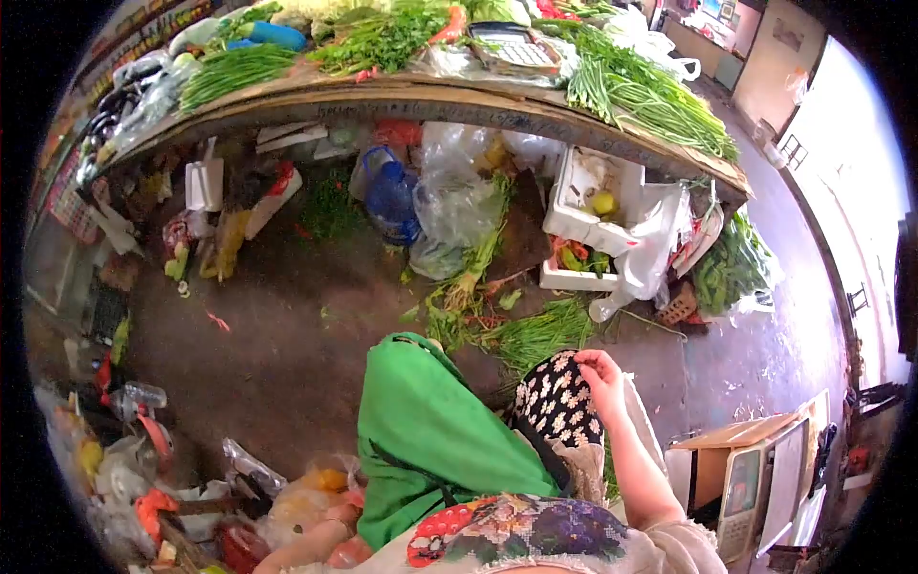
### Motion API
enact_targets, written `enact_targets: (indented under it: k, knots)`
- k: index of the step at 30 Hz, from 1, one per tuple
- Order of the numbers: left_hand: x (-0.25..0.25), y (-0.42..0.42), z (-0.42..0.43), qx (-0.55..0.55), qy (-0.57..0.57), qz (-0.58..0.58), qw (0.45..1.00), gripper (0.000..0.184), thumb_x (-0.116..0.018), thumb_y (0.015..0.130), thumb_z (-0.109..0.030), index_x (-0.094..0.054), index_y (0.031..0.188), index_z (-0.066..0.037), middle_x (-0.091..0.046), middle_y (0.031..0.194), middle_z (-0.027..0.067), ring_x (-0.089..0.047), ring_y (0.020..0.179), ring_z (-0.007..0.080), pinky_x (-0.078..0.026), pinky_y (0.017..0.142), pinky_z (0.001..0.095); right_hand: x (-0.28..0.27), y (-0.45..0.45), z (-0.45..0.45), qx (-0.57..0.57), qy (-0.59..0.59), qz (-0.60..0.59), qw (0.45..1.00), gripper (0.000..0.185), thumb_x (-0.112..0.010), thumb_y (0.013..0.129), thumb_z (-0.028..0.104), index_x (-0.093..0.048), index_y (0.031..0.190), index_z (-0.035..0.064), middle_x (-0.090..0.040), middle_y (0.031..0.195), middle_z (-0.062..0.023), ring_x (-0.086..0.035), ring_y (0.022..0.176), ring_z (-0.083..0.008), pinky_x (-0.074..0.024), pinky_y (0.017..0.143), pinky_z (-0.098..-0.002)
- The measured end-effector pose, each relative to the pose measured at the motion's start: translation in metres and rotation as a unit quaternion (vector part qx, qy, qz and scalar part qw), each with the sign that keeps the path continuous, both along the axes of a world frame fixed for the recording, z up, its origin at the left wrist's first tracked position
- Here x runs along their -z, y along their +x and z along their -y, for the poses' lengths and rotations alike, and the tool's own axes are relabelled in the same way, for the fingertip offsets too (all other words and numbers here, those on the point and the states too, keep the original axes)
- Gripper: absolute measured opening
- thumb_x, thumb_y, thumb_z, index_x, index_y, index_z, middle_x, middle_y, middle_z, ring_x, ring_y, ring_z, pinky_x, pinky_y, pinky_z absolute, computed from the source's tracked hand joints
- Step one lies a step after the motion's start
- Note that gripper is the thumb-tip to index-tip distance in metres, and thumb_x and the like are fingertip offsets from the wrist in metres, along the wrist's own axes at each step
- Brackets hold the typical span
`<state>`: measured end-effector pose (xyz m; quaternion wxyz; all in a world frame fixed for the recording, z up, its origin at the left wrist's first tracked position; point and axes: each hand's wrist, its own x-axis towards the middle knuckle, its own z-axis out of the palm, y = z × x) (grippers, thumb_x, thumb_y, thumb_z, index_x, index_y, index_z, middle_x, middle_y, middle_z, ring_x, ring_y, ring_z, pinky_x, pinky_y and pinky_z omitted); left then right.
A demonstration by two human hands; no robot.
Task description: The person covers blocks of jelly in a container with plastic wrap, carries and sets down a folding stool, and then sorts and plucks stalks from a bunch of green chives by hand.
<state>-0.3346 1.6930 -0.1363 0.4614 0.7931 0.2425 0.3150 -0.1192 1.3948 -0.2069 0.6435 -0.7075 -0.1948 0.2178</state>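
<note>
- Touching floral cloth [557,404] with right hand [601,375], fingers bent; cannot tell if pinching
- With left hand [341,517] beside bag [298,502]; cannot tell its grip
- Facing greens [650,100] on desk [402,93]

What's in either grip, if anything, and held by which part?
Right grip touches the floral fabric near its upper edge; whether it pinches is unclear. Left grip, partly hidden near a plastic bag: can't tell.
</note>
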Motion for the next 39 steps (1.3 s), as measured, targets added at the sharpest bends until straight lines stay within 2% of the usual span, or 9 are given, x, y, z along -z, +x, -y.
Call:
enact_targets:
  k: [4,7,12,21,29,32,33,35,39]
  knots:
    - [0.040,0.063,0.043,0.129,-0.124,0.017,0.984,0.033,-0.053,0.092,-0.005,-0.058,0.124,-0.012,-0.066,0.112,0.0110,-0.064,0.089,0.0158,-0.052,0.076,0.0291,-0.046,-0.004,0.002,-0.007,0.030,-0.019,0.999,0.023,-0.055,0.088,-0.002,-0.058,0.111,0.0014,-0.065,0.105,-0.0051,-0.061,0.095,-0.0122,-0.0471,0.085,-0.0258]
    - [0.083,0.077,0.067,0.172,-0.202,0.029,0.964,0.034,-0.053,0.093,-0.005,-0.057,0.126,-0.014,-0.066,0.113,0.0122,-0.064,0.089,0.0161,-0.052,0.076,0.0300,-0.154,-0.016,0.000,-0.102,0.093,0.016,0.990,0.028,-0.056,0.087,-0.003,-0.058,0.114,-0.0001,-0.064,0.109,-0.0104,-0.061,0.096,-0.0173,-0.0487,0.084,-0.0297]
    - [0.206,-0.215,0.020,0.126,-0.163,-0.505,0.838,0.032,-0.056,0.091,-0.007,-0.058,0.122,-0.011,-0.066,0.110,0.0129,-0.064,0.088,0.0157,-0.052,0.077,0.0306,-0.300,-0.051,-0.007,-0.217,0.329,0.329,0.858,0.031,-0.067,0.081,0.031,-0.067,0.089,0.0009,-0.066,0.095,-0.0201,-0.063,0.084,-0.0301,-0.0509,0.073,-0.0388]
    - [0.233,-0.231,0.049,0.105,-0.222,-0.533,0.810,0.030,-0.060,0.087,-0.010,-0.060,0.116,-0.007,-0.067,0.105,0.0143,-0.063,0.088,0.0150,-0.051,0.077,0.0317,-0.344,0.062,-0.356,-0.173,-0.237,0.391,0.873,0.047,-0.066,0.074,0.048,-0.070,0.083,0.0018,-0.068,0.080,-0.0146,-0.062,0.062,-0.0234,-0.0500,0.059,-0.0368]
    - [0.254,-0.226,0.056,0.107,-0.235,-0.543,0.799,0.030,-0.064,0.083,-0.013,-0.062,0.111,-0.003,-0.068,0.101,0.0155,-0.062,0.087,0.0143,-0.051,0.078,0.0326,-0.358,0.106,-0.421,-0.213,-0.187,0.463,0.839,0.033,-0.070,0.063,0.032,-0.069,0.072,-0.0003,-0.065,0.066,-0.0135,-0.062,0.061,-0.0236,-0.0501,0.057,-0.0350]
    - [0.249,-0.232,0.054,0.101,-0.232,-0.530,0.809,0.030,-0.066,0.082,-0.014,-0.063,0.109,-0.002,-0.068,0.099,0.0159,-0.062,0.087,0.0141,-0.050,0.078,0.0330,-0.322,0.187,-0.487,-0.308,-0.296,0.727,0.537,0.021,-0.069,0.060,0.019,-0.067,0.069,-0.0003,-0.063,0.064,-0.0133,-0.057,0.055,-0.0221,-0.0463,0.052,-0.0362]
    - [0.245,-0.233,0.052,0.095,-0.231,-0.517,0.819,0.030,-0.066,0.082,-0.014,-0.063,0.109,-0.001,-0.068,0.098,0.0161,-0.062,0.087,0.0140,-0.050,0.079,0.0331,-0.321,0.184,-0.472,-0.309,-0.296,0.723,0.542,0.021,-0.069,0.060,0.019,-0.067,0.069,-0.0003,-0.063,0.064,-0.0133,-0.057,0.055,-0.0221,-0.0463,0.052,-0.0362]
    - [0.229,-0.232,0.046,0.077,-0.224,-0.461,0.855,0.030,-0.067,0.081,-0.014,-0.063,0.107,0.000,-0.068,0.097,0.0164,-0.062,0.087,0.0138,-0.050,0.079,0.0333,-0.343,0.152,-0.398,-0.251,-0.239,0.553,0.757,0.017,-0.067,0.064,0.019,-0.068,0.071,0.0028,-0.063,0.067,-0.0127,-0.058,0.058,-0.0231,-0.0459,0.053,-0.0365]
    - [0.156,-0.193,0.024,-0.024,-0.138,-0.218,0.966,0.032,-0.069,0.079,-0.016,-0.064,0.105,0.002,-0.069,0.095,0.0170,-0.061,0.087,0.0135,-0.050,0.079,0.0338,-0.338,0.046,-0.193,-0.331,0.010,0.478,0.814,0.018,-0.064,0.073,0.017,-0.066,0.083,0.0020,-0.063,0.081,-0.0150,-0.060,0.072,-0.0255,-0.0479,0.063,-0.0380]
